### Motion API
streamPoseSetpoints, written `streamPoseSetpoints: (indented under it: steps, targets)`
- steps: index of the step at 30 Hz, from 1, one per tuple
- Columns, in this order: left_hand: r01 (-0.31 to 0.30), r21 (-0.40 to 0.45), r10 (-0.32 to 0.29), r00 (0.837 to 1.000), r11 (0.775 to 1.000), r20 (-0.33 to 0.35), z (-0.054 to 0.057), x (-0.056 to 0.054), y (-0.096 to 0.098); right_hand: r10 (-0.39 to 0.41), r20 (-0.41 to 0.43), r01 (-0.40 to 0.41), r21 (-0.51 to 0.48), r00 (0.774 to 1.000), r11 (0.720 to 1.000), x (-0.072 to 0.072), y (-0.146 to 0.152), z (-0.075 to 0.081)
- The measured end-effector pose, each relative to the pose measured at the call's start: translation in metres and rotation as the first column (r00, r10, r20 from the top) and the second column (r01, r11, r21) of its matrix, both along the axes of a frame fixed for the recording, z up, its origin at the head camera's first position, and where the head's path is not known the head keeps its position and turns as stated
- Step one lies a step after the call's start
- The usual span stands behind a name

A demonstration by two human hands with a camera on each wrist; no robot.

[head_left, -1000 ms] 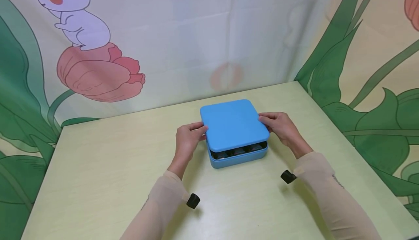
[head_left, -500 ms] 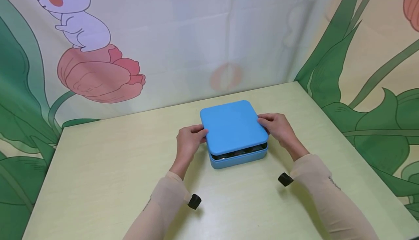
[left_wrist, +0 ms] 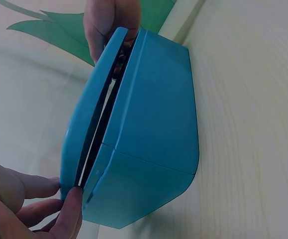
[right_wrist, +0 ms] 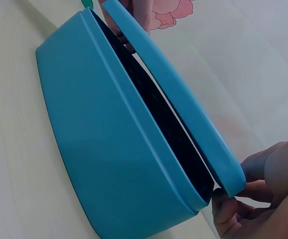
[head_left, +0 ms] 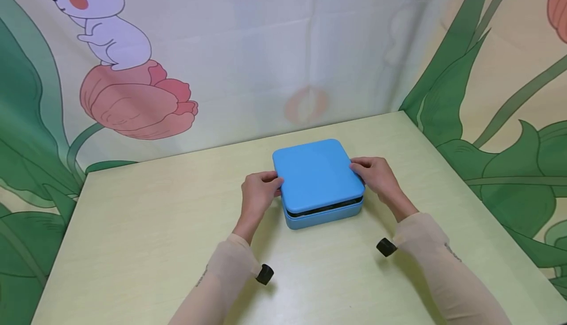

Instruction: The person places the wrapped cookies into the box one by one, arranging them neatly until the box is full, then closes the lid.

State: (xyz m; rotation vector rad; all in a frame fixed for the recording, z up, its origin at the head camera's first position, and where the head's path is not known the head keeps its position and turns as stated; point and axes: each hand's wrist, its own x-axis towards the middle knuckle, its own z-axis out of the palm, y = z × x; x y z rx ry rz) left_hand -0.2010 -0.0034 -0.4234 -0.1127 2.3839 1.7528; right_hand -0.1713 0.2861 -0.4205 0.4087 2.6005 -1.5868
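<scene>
A flat, square blue lid [head_left: 318, 175] hangs just over a blue box [head_left: 325, 217] with rounded corners, and a dark gap runs between the two. My left hand [head_left: 258, 193] pinches the lid's left edge between thumb and fingers. At the opposite edge, my right hand [head_left: 377, 176] holds the lid the same way. From the left wrist view, the lid [left_wrist: 84, 114] stands apart from the rim of the box [left_wrist: 156, 109]. Dark shapes inside the box [right_wrist: 109, 144] show faintly through the gap in the right wrist view; most of the inside is hidden.
The box stands on a pale wooden table [head_left: 155, 231], toward its back edge. Behind it hangs a cloth backdrop [head_left: 239, 69] printed with a white animal, flowers and green leaves. Small black devices [head_left: 265, 274] stick out from both sleeves.
Both hands have lowered the lid toward the box. The gap at the front has narrowed, and the dark compartments seen there earlier are now mostly covered. The box has stayed in place.
</scene>
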Motion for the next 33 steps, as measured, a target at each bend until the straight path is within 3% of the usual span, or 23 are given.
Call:
streamPoseSetpoints:
  steps: [18, 33]
  targets:
    - [0.01, -0.029, -0.01, 1.0, 1.0, 0.021, 0.002, 0.007, 0.002, -0.007, 0.001, 0.007, 0.013, 1.0, 1.0, 0.008, 0.0, -0.003]
    - [0.005, -0.038, -0.005, 1.0, 0.999, -0.002, 0.0, 0.007, 0.003, -0.011, 0.005, 0.011, 0.006, 1.0, 1.0, 0.01, -0.002, -0.006]
